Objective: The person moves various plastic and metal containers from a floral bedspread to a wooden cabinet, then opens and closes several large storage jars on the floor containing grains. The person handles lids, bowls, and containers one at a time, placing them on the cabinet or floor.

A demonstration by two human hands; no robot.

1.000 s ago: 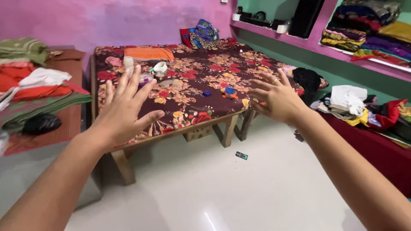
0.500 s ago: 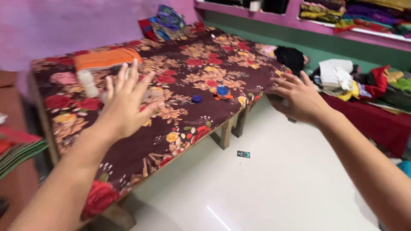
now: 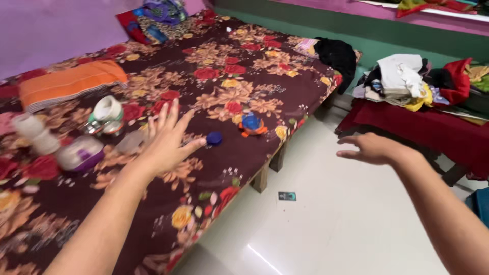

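My left hand (image 3: pixel 168 140) hovers over a bed covered with a dark floral sheet (image 3: pixel 244 66), fingers spread and holding nothing. Just right of it lie a small blue cap (image 3: pixel 214 138) and a blue and orange toy (image 3: pixel 251 124). To its left stand a white jar (image 3: pixel 107 111), a pale purple-marked container (image 3: pixel 80 153) and a white bottle (image 3: pixel 33 134). My right hand (image 3: pixel 371 148) is out over the white floor, off the bed's edge, fingers loosely apart and empty.
A folded orange cloth (image 3: pixel 69 84) lies at the bed's far left and a black garment (image 3: pixel 337 54) at its right corner. Piled clothes (image 3: pixel 407 79) sit on a dark red bench (image 3: pixel 423 127). A small dark card (image 3: pixel 287 196) lies on the floor.
The view has moved closer to the bed and tilted down. My left hand has reached further over the sheet; my right hand has dropped lower, away from the bed's edge.
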